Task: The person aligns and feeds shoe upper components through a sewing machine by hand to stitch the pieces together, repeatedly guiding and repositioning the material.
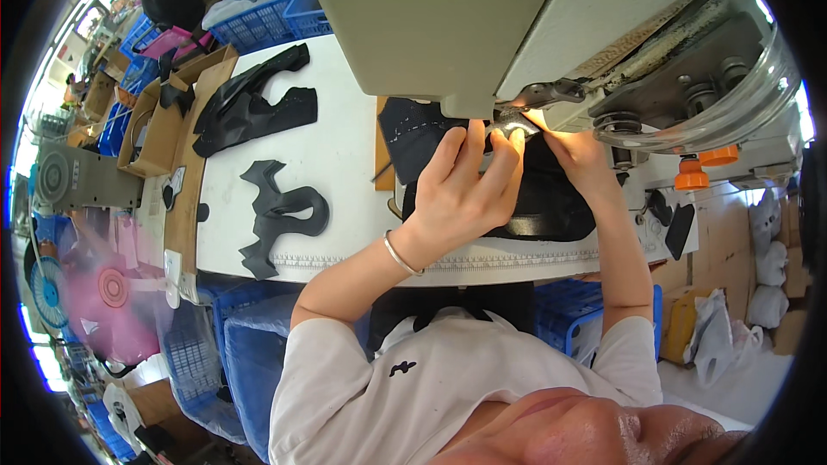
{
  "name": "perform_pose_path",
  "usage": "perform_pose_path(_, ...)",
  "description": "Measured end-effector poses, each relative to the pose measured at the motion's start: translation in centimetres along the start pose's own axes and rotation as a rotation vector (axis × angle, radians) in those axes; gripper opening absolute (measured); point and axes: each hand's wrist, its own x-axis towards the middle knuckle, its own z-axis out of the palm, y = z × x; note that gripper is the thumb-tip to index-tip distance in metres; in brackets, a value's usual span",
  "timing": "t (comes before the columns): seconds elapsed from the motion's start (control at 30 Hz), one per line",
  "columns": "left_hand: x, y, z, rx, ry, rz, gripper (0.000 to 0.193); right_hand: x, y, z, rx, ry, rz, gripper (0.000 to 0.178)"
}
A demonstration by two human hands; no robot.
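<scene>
Under the head of a sewing machine (431, 26) lies a black leather-like piece (551, 198), with another black part (405, 133) showing stitch marks to the left. My left hand (469, 185) comes over the piece with bent fingers closed on it just below the needle area. On the other side, my right hand (579, 157) grips its far edge, thumb and fingertips close to the lit presser foot (514, 123). The fingertips partly hide the needle and the spot being held.
On the white table (353, 250) to the left lie black cut pieces (258, 108) and a grey-black curved piece (284, 211). A ruler strip (500, 267) runs along the near edge. Black scissors (659, 207) rest at right. A pink fan (112, 288) and blue crates (258, 21) stand left.
</scene>
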Motion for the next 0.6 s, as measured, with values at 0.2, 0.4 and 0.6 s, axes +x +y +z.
perform_pose_path(0.2,-0.1,-0.6,-0.7,-0.045,-0.051,0.018,0.017,-0.4,-4.3,-1.4,-0.009,-0.002,0.078,0.037)
perform_pose_path(0.4,-0.9,-3.4,-0.8,-0.233,-0.03,0.01,0.024,0.8,-10.2,-2.7,-0.482,-0.002,-0.194,0.048)
perform_pose_path(0.6,-0.8,-5.6,-0.5,-0.494,-0.065,-0.063,0.023,0.6,-11.8,-1.9,-0.63,-0.067,-0.097,0.048)
